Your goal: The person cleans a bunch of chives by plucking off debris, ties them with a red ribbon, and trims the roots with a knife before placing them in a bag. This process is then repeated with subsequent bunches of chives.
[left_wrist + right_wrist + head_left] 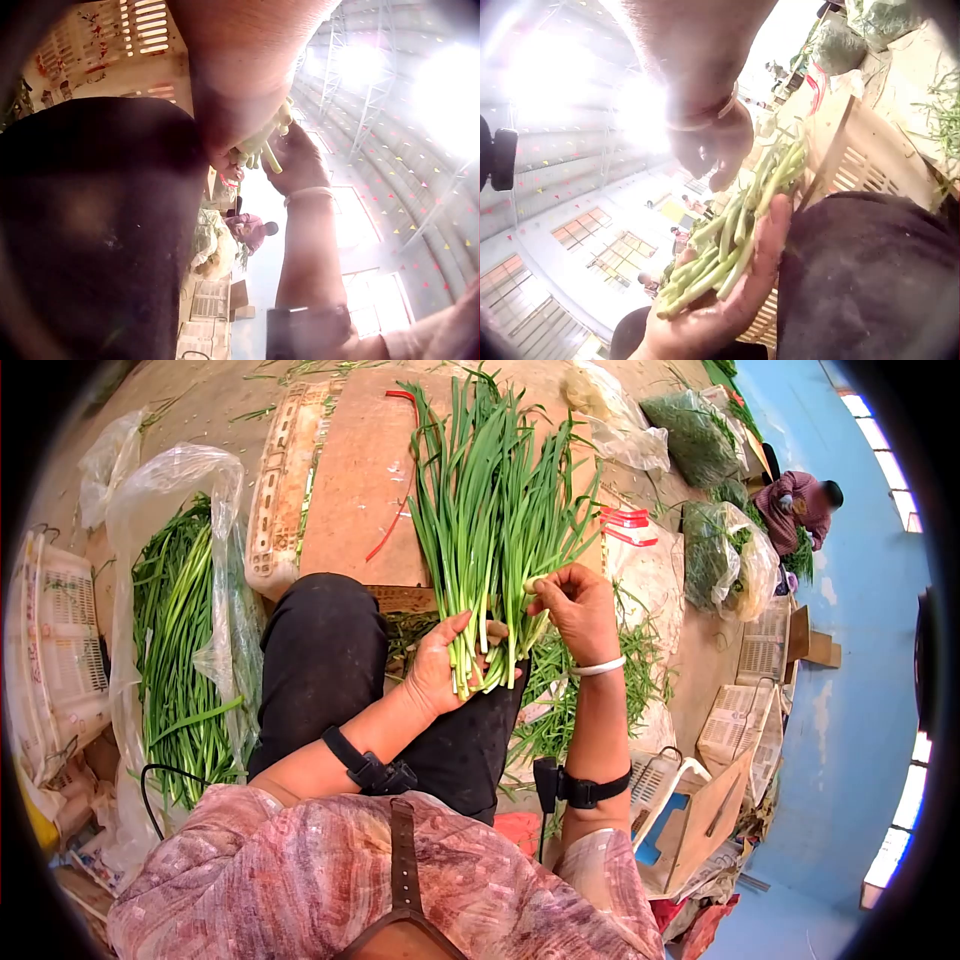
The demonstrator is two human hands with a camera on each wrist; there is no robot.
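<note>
A bunch of long, flat-leaved green stalks (497, 510) that looks like garlic chives lies with its leaves over a brown board. My left hand (437, 665) holds its pale lower ends from beneath, the thumb along one side. In the right wrist view the cut stalk ends (716, 262) lie across the left palm (761, 274). My right hand (580, 610) is at the bunch's right edge, its thumb and forefinger pinching a small pale stalk piece (533, 586). In the left wrist view the right hand (300, 161) is beside the pale ends (271, 156).
The brown board (350, 480) carries red ties (412, 460); more red ties (628, 525) lie to its right. A plastic-lined heap of stalks (185, 650) stands at left. Loose trimmings (560, 690) lie by the right knee. Filled bags (720, 555), crates (735, 725) and another person (798, 505) are at right.
</note>
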